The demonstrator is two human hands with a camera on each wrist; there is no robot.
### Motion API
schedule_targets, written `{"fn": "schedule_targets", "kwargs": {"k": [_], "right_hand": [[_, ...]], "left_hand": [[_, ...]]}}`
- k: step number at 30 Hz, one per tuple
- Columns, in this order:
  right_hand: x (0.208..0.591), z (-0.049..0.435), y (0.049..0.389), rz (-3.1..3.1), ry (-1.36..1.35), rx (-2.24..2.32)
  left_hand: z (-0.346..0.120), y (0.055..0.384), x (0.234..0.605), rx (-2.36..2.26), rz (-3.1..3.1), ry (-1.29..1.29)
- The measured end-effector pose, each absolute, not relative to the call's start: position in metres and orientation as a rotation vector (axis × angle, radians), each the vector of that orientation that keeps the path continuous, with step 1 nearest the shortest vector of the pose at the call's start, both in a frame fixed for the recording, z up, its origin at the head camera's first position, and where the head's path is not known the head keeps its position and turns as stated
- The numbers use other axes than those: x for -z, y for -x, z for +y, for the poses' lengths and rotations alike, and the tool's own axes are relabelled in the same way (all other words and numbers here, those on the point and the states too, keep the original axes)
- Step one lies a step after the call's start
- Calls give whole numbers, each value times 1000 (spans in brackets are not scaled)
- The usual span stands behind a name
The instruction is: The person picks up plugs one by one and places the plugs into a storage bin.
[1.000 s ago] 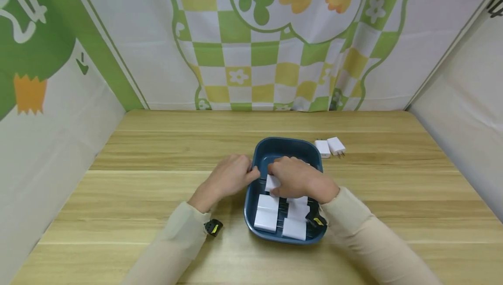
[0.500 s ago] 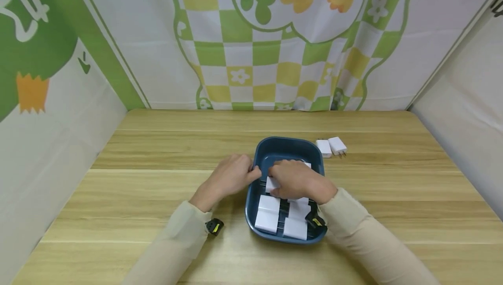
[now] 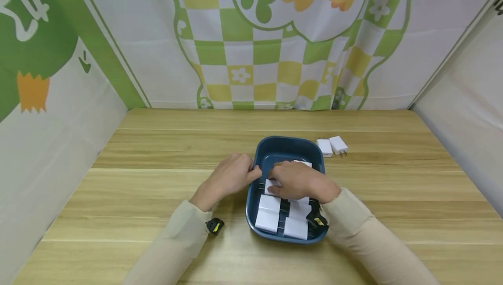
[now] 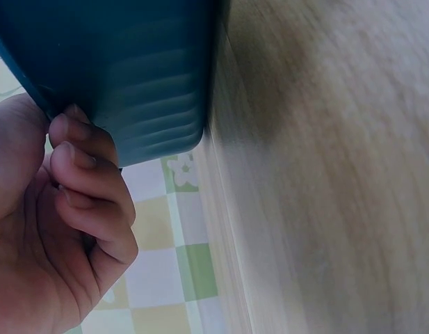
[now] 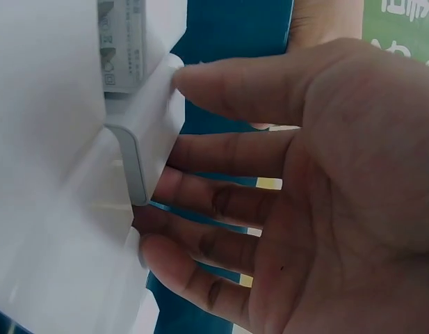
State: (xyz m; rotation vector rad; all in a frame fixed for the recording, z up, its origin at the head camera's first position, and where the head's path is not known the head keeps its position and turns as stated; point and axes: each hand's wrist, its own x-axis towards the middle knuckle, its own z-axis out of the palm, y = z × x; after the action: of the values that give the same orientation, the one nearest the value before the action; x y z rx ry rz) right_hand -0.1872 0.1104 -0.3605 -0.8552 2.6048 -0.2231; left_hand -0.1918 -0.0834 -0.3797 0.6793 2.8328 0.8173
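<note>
A dark blue plastic tray (image 3: 275,145) stands on the table and holds several white charger plugs. At its left rim my left hand (image 3: 232,173) grips the edge; the left wrist view shows curled fingertips (image 4: 78,156) against the tray's outer wall. My right hand (image 3: 296,180) reaches down into the tray. Its thumb and fingers pinch a white charger plug (image 5: 155,132) in the left row, whose prongs point left in the head view. Below that plug lie two more charger plugs (image 3: 268,219). The right row, with a charger plug (image 3: 296,228) nearest me, is partly covered by my hand and wrist.
Two loose white charger plugs (image 3: 332,146) lie on the wooden table (image 3: 177,145) just beyond the tray's far right corner. A patterned curtain (image 3: 267,58) hangs behind the table, and white cloth walls stand at both sides.
My right hand has shifted slightly down in the tray with the charger plug, and its thumb has straightened a little. My left hand stays on the rim.
</note>
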Motion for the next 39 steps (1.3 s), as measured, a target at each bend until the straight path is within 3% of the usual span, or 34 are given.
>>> {"fn": "schedule_targets", "kwargs": {"k": [21,30,39], "right_hand": [[320,136,177,2745,985,437],[309,175,193,2838,906,481],[322,219,223,2911,709,486]], "left_hand": [[-85,191,378,-797,2838,-691],[-86,190,378,-724,2881,-707],[-85,191,381,-697,2898,-719]]}}
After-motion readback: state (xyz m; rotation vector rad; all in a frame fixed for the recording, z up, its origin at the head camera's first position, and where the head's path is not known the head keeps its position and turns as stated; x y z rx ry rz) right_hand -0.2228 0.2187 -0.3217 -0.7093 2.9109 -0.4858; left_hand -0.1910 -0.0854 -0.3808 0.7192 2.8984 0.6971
